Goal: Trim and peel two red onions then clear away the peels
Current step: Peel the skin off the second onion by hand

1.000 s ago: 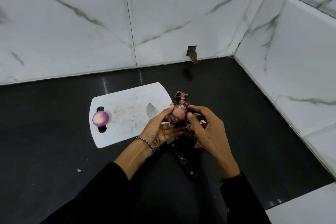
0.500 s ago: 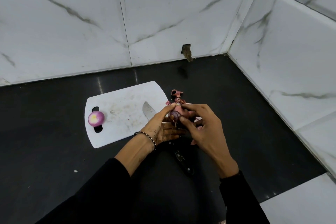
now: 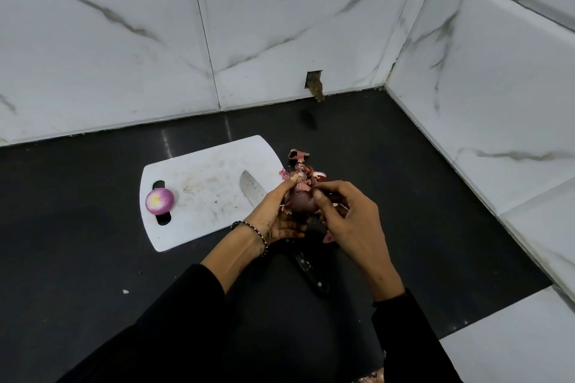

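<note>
Red onion (image 3: 300, 203) gripped between left hand (image 3: 273, 216) and right hand (image 3: 353, 222).

An onion (image 3: 159, 201) sits on the cutting board's (image 3: 211, 190) left end; a knife (image 3: 250, 186) lies off its right edge onto the counter (image 3: 404, 183) — peels (image 3: 298, 162) just right, behind a second onion (image 3: 300, 203) between left hand (image 3: 275, 216) and right hand (image 3: 353, 222).

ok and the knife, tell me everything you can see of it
The knife lies flat and diagonal, tip pointing away from the person. Its pale steel blade rests on the right part of the white cutting board; its black handle with small bright rivets lies on the dark counter. The left hand, holding a red onion above it, hides its middle. Nothing grips it.
</note>
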